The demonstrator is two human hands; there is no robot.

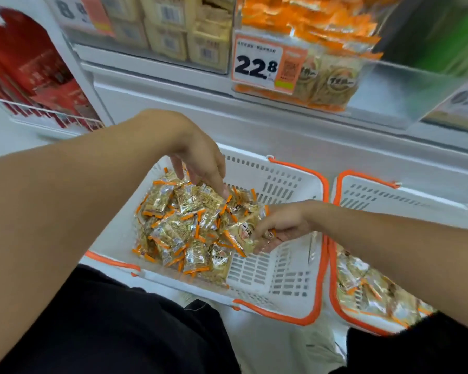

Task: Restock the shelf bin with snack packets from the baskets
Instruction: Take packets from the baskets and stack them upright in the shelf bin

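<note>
A white basket (289, 273) with orange handles sits on the floor before me, its left half heaped with small gold snack packets (184, 225) edged in orange. My left hand (200, 160) reaches down over the heap's far side, fingers extended, fingertips touching the top packets. My right hand (278, 228) is at the heap's right edge, fingers curled round a packet. The clear shelf bin (319, 76) above holds the same orange-and-gold packets behind a price tag (265, 66) reading 22.8.
A second white basket (405, 195) with more packets stands at the right, partly behind my right forearm. A bin of beige boxes (184, 31) sits upper left, and a wire rack of red packs (35, 85) at far left. My dark-clothed knees fill the bottom.
</note>
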